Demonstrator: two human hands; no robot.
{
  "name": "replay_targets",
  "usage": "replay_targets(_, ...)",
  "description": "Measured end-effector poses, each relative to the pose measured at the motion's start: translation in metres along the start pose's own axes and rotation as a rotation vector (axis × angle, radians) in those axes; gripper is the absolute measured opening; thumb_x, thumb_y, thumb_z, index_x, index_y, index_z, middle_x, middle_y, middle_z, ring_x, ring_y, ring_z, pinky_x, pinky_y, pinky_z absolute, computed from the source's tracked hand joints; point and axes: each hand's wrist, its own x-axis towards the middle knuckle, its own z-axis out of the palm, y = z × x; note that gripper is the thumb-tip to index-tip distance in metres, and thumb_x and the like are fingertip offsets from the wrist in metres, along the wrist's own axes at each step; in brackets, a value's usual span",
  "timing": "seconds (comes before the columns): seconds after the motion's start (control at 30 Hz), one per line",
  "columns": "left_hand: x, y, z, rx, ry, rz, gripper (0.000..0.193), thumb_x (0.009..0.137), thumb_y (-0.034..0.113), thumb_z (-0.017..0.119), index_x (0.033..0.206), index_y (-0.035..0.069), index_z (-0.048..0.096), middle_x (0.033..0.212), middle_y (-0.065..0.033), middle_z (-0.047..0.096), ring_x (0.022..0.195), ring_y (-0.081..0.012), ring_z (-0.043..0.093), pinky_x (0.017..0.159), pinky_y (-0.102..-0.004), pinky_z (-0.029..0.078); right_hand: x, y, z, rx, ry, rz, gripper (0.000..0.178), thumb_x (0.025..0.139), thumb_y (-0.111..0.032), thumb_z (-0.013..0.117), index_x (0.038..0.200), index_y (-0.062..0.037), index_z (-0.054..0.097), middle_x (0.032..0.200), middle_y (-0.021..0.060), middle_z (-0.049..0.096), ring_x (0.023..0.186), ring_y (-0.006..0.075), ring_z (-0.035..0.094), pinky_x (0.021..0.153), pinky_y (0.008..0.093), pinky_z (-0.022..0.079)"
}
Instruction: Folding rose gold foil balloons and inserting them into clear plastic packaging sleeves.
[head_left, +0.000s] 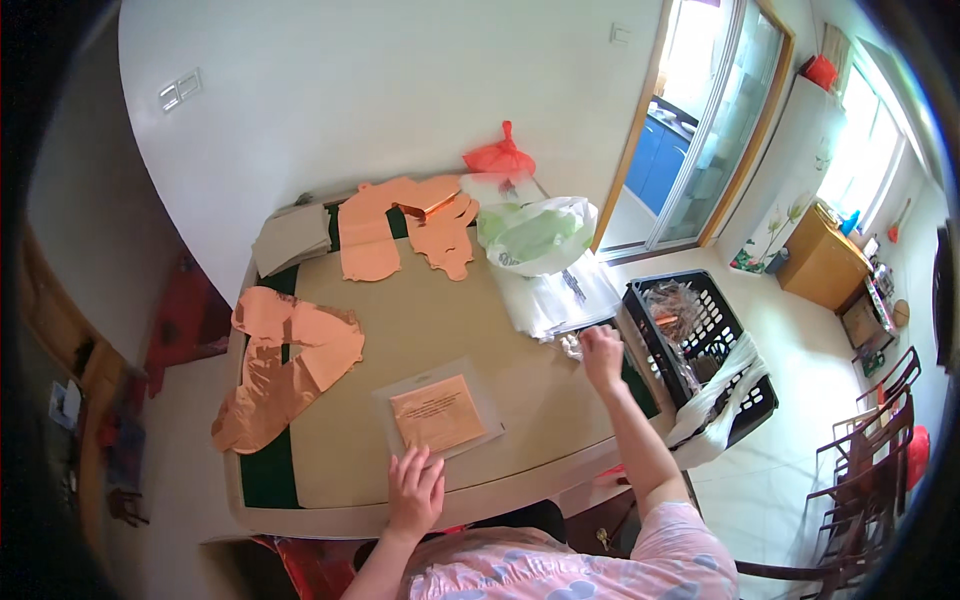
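Glare at window [862, 130], dark fisheye rim

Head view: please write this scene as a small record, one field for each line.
Left hand: at near edge of clear packet
In packet: copper-coloured piece with print
Right hand: by small whitish items; grip unclear
Left side: shiny copper-coloured sheet
Far side: copper-coloured cutouts, white-green bag, knotted red bag
Right side: black basket

Copper-orange across foil sheet [325, 345], dark lines on orange card [437, 412], black crate [652, 345], red knotted bag [500, 158], blue-grey blotches on pink shirt [500, 578]
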Motion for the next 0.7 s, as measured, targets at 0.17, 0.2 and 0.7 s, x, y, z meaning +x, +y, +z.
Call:
replay_targets(0.17,-0.019,0.015,0.007,-0.005,-0.06,-0.002,0.027,0.08,0.014,0.067,0.107,0.011,0.066,0.122,-0.008,0.059,0.119,-0.0269,0.051,0.105,-0.0488,0.035,0.017,0.08,-0.004,-0.383,-0.138,-0.016,0.019,0.076,-0.015,0.068,0.095,-0.0158,0.066,0.097,0.0049,0.058,0.099,0.0252,0.056,0.08,0.0409,0.046)
replay_targets(0.2,-0.021,0.016,0.009,-0.008,-0.063,0.004,0.028,0.08,0.013,0.067,0.107,0.011,0.066,0.122,-0.0077,0.059,0.119,-0.0266,0.051,0.104,-0.0487,0.036,0.019,0.083,-0.003,-0.387,-0.162,-0.016,0.017,0.076,-0.015,0.068,0.092,-0.0154,0.065,0.097,0.0049,0.058,0.098,0.0251,0.056,0.08,0.041,0.046)
replay_targets(0.7,-0.025,0.022,0.011,0.021,0.099,-0.105,0.034,0.076,0.011,0.068,0.109,0.007,0.063,0.107,-0.0098,0.058,0.103,-0.0287,0.055,0.088,-0.0413,0.047,-0.046,-0.054,-0.077,0.621,-0.668,-0.017,0.01,0.084,-0.005,0.064,0.094,-0.004,0.062,0.077,0.008,0.061,0.066,0.0145,0.057,0.06,0.0281,0.048)
